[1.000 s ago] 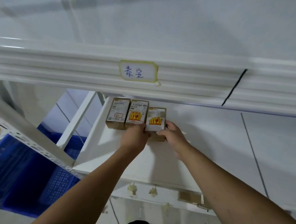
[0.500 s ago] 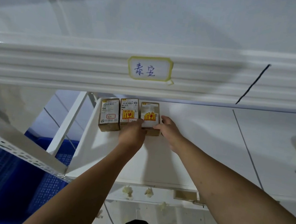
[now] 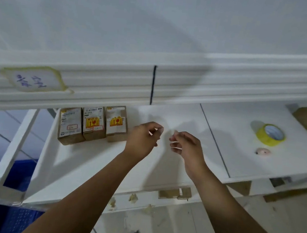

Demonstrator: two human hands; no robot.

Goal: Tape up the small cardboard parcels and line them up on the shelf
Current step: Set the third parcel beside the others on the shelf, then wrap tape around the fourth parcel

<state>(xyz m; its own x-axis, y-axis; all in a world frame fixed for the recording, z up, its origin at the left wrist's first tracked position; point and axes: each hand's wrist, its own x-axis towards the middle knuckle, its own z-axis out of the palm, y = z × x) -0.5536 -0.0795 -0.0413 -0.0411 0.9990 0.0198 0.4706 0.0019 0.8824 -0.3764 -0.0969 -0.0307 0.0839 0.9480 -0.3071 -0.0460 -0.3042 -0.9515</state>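
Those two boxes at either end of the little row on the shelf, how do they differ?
The left parcel carries a mostly white label with a small red-outlined box; the right parcel shows a yellow sticker with red symbols. The left parcel sits at the left end of the shelf; the right parcel is nearest the left hand, untouched. Both are brown cardboard in one row.

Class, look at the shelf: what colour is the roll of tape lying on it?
Yellow. The roll of tape shows in the head view, on the shelf's right side.
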